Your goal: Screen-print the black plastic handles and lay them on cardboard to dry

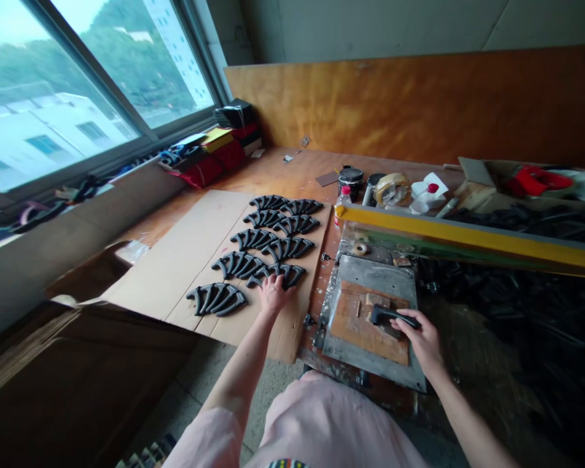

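My left hand rests on a black curved casting at the near end of the rows, its fingers over the piece. Several more black arched castings lie in paired rows on a sheet of brown cardboard. My right hand grips a black bar-shaped handle against a wooden block. That block is fixed on a grey metal plate. The handle's far end sits on the wood, and my fingers hide its near end.
A yellow-edged bar runs behind the metal plate. Beyond it stand a black tin, a tape roll and a small bottle. A dark heap of parts lies at right. A window runs along the left.
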A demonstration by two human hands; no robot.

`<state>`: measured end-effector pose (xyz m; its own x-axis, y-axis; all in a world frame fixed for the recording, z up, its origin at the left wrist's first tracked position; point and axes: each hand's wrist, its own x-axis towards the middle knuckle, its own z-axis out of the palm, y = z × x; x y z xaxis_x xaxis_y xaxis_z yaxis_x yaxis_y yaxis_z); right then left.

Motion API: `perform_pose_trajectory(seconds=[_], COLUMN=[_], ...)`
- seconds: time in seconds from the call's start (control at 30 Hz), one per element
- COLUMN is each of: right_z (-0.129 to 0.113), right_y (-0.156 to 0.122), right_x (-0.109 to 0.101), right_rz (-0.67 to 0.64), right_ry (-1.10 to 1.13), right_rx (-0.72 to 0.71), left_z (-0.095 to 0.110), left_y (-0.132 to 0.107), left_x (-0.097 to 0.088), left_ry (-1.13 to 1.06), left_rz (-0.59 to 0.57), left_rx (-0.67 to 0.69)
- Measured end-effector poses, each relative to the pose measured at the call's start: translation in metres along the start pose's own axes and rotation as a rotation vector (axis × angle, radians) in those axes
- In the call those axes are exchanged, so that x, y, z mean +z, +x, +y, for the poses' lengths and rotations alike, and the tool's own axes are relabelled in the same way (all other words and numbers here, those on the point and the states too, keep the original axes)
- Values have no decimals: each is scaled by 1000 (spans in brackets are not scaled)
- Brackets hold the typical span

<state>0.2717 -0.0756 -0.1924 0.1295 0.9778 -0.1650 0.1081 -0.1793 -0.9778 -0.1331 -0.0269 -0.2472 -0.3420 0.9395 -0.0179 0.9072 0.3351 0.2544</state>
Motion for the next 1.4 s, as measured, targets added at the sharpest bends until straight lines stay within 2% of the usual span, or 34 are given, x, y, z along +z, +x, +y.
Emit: perform_pose_trajectory(seconds=[0.2,0.3,0.4,0.5,0.57,0.63,0.7,0.73,0.8,0.83,0.9,0.97,1.03,1.07,1.13,1.23,1.33,1.4], right_z=[7,5,-2,-8,-8,-6,-5,-5,-10,-13,-24,-38,-55,-64,-81,-96,-97,-93], right_y=[3,1,-2,-1,2,3,-1,-3,-6,-5,2,17,34,41,52,56,51,45], right_x=[21,29,36,46,55,62,61,56,36,21,-13,-44,-59,-59,-42,3,36,43], right_rz=[-14,7,42,-77,-238,-371,-461,-509,-555,-503,-276,-17,132,169,161,-6,-104,-177], right_ry=[-402,-555,-757,-922,-1024,-1105,-1119,-1098,-1013,-967,-904,-885,-872,-859,-858,-982,-1118,-1161], right_rx=[-358,-478,-561,-690,-783,-824,-828,-836,-860,-855,-794,-703,-646,-636,-659,-732,-702,-646], left_z=[11,30,65,115,151,182,199,201,194,184,160,135,116,110,103,99,95,92], left_y=[-23,-27,-19,-12,-11,-14,-22,-28,-42,-51,-70,-88,-102,-106,-112,-112,-110,-109], left_x=[2,-14,-53,-111,-149,-177,-193,-196,-194,-190,-174,-151,-122,-107,-77,-40,-20,-15], left_ry=[-71,-216,-465,-849,-1132,-1348,-1459,-1479,-1477,-1465,-1424,-1363,-1293,-1258,-1184,-1081,-1035,-1038], left_rz=[81,180,277,278,205,79,-24,-51,-54,-69,-181,-360,-495,-520,-508,-442,-432,-438], left_rx=[21,78,171,255,317,377,401,392,331,285,175,72,1,-22,-56,-76,-60,-60])
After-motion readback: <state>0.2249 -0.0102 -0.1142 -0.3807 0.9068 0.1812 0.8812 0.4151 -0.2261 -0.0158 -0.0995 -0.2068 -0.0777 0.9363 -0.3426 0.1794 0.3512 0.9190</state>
